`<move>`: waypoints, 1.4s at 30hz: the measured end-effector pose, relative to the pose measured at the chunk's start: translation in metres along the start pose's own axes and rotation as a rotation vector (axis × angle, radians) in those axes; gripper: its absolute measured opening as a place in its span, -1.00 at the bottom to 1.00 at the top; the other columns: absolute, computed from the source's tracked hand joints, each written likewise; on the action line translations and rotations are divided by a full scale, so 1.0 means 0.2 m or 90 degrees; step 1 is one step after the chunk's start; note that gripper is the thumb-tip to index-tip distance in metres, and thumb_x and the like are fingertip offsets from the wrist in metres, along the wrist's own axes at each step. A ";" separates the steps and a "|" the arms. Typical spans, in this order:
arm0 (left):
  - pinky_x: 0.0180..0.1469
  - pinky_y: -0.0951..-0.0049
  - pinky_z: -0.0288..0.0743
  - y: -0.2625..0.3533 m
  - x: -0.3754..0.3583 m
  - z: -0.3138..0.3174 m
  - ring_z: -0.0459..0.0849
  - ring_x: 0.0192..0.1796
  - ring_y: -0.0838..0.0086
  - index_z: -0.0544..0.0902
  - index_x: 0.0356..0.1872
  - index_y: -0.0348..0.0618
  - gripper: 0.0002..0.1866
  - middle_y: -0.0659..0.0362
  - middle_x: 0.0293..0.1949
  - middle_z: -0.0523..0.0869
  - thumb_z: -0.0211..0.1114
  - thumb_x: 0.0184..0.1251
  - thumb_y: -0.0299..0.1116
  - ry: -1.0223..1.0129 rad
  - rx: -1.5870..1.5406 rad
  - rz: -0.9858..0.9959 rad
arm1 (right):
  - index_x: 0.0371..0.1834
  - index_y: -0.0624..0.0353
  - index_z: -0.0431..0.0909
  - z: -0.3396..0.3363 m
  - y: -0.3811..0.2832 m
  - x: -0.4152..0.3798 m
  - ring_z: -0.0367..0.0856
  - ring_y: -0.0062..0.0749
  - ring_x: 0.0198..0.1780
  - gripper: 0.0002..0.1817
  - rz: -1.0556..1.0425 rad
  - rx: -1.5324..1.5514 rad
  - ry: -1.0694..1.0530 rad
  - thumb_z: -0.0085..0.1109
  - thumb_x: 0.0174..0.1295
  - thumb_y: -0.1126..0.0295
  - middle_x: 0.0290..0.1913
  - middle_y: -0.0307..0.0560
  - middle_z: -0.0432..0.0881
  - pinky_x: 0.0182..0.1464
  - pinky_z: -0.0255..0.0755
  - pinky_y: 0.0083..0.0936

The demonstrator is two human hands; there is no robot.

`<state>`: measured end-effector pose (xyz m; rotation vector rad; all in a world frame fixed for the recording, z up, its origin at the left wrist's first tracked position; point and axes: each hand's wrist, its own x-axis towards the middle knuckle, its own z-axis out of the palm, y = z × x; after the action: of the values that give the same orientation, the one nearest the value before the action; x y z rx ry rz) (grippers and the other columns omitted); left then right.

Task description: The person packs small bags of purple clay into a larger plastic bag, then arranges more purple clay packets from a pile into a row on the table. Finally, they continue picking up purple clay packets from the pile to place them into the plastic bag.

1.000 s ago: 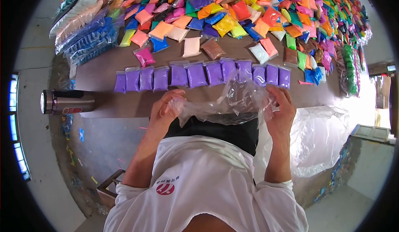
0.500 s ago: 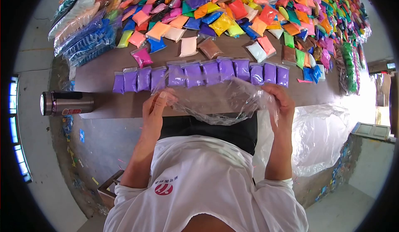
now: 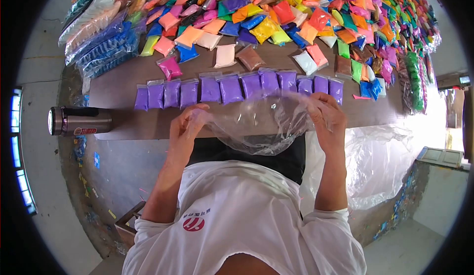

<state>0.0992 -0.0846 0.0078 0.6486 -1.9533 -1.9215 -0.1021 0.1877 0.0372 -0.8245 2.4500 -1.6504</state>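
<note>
A clear plastic bag [image 3: 261, 124] hangs between my two hands over the table's front edge, its upper side spread wide. My left hand [image 3: 188, 123] pinches its left end, and my right hand [image 3: 328, 117] grips the right end with curled fingers. Just beyond the bag, purple packets [image 3: 210, 89] stand side by side in a row across the table. The bag's upper rim overlaps the lower ends of some of them. Both hands are near the table's front edge, well apart from each other.
A steel flask [image 3: 81, 121] lies at the table's left edge. Many coloured packets [image 3: 283, 11] are heaped along the back of the brown table [image 3: 133, 127]. Bundled blue packets [image 3: 111, 48] lie at back left. A large clear plastic sheet [image 3: 377, 164] hangs at the right.
The bag's lower side has sagged a little lower and rounder. My right hand has shifted slightly up and left, its fingers more curled. My left hand has barely moved.
</note>
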 end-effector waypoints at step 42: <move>0.04 0.53 0.46 0.00 0.03 0.06 0.66 -0.09 0.56 0.66 0.05 -0.30 -0.69 0.20 -0.19 0.73 0.23 0.53 -0.25 0.077 0.019 -0.007 | -0.33 0.22 0.61 -0.06 0.06 0.05 0.46 -0.71 -0.43 -0.79 0.284 0.133 -0.019 0.49 0.18 0.40 -0.43 -0.36 0.58 -0.41 0.31 -0.65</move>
<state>0.0884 -0.0769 0.0063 0.7669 -1.9110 -1.8177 -0.1201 0.1965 0.0351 -0.2476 2.1785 -1.6594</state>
